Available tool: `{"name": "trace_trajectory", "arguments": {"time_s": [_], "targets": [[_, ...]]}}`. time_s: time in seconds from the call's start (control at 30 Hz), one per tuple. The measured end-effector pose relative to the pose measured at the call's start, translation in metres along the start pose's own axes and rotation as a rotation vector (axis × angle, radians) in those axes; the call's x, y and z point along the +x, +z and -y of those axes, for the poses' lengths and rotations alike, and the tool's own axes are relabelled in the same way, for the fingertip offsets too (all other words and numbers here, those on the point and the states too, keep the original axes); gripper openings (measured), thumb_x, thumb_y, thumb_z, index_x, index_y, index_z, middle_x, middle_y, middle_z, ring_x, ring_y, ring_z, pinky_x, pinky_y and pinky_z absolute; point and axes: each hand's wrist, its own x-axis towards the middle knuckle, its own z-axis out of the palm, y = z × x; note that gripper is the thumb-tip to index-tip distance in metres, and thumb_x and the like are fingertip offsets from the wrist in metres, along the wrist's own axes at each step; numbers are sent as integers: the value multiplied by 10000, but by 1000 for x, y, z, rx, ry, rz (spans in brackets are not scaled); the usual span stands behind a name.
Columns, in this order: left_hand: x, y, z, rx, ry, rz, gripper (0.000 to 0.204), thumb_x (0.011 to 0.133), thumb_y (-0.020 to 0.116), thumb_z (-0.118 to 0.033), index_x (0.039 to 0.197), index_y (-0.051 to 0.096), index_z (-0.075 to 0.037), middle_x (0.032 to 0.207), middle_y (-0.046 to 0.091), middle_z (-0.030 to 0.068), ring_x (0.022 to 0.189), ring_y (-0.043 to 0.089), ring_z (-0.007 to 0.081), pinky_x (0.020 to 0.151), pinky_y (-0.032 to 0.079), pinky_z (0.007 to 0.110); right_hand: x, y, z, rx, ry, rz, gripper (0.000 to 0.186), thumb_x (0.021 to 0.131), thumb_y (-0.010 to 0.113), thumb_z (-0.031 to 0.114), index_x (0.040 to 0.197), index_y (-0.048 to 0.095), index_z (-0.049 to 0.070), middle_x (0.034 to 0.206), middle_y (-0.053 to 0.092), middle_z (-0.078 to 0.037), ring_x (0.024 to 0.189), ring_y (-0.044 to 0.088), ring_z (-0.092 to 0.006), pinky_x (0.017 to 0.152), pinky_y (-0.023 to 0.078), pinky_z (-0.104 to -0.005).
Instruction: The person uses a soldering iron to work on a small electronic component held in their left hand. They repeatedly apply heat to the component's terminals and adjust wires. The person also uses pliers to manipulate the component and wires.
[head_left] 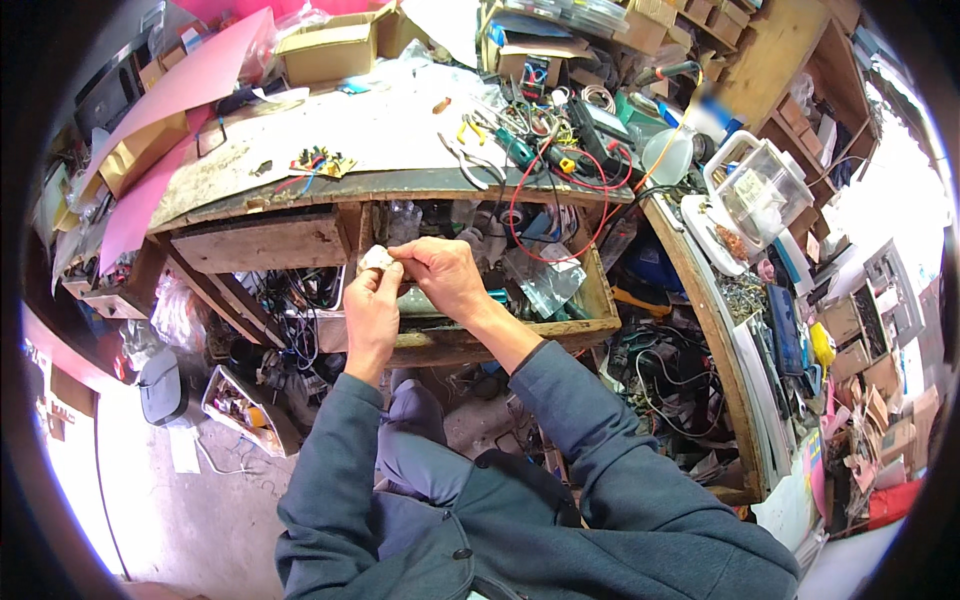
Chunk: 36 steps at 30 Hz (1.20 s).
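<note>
In front of me, over an open wooden drawer point(470, 345), both hands meet at a small white crumpled-looking piece point(376, 258). My left hand point(371, 315) is closed, its thumb and fingers pinching the piece from below. The fingers of my right hand point(446, 277) are pressed together at the right side of the same piece. Its exact kind is too small to make out, and my fingers cover part of it. Within the drawer, behind and right of my hands, lie clear plastic bags point(548, 278) among other small parts.
Pliers point(470, 163), red test leads point(517, 215) and a small board with coloured wires point(318, 164) lie on the worktop point(230, 180). A lidded clear plastic container point(758, 190) stands at the right. Tangled cables point(660, 370) fill the space below. A box of parts point(250, 410) sits on the floor.
</note>
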Motion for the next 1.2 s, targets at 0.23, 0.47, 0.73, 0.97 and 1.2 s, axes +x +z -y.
{"name": "trace_trajectory", "arguments": {"time_s": [0.23, 0.47, 0.73, 0.97, 1.2], "targets": [[-10, 13, -7, 210, 248, 30, 312, 946, 615, 1, 1254, 642, 38, 1141, 699, 59, 1037, 643, 124, 931, 513, 271, -9, -13, -4, 67, 280, -17, 125, 826, 759, 103, 877, 709, 1, 766, 720, -136, 649, 701, -202, 604, 536, -316], [-14, 16, -14, 117, 190, 92, 422, 910, 644, 37, 1328, 588, 40, 1143, 714, 111, 975, 681, 129, 869, 557, 284, -9, -17, -9, 554, 487, 128, 96, 921, 720, 89, 906, 724, -5, 743, 696, -12, 636, 622, -70, 570, 503, -228], [1, -2, 1, 121, 84, 25, 229, 1015, 557, -52, 1183, 688, 32, 994, 706, 35, 835, 665, 104, 781, 581, 263, -12, -9, -11, 577, 512, 226, 146, 936, 653, -12, 1068, 699, -50, 917, 719, -61, 776, 672, -117, 709, 587, -277], [-7, 5, -9, 308, 226, -162, 198, 900, 706, -156, 1014, 770, -7, 863, 766, 86, 766, 678, 101, 690, 518, 267, -17, -19, -3, 467, 490, 90, 103, 915, 689, 7, 997, 752, 5, 884, 736, -38, 756, 667, -88, 675, 553, -241], [-14, 9, -15, 156, 265, -168, 117, 855, 712, -12, 971, 720, 5, 843, 709, 73, 764, 670, 126, 693, 532, 278, -19, -21, -3, 542, 461, 64, 122, 896, 710, -29, 1015, 729, -11, 910, 730, -46, 770, 660, -89, 666, 547, -233]]}}
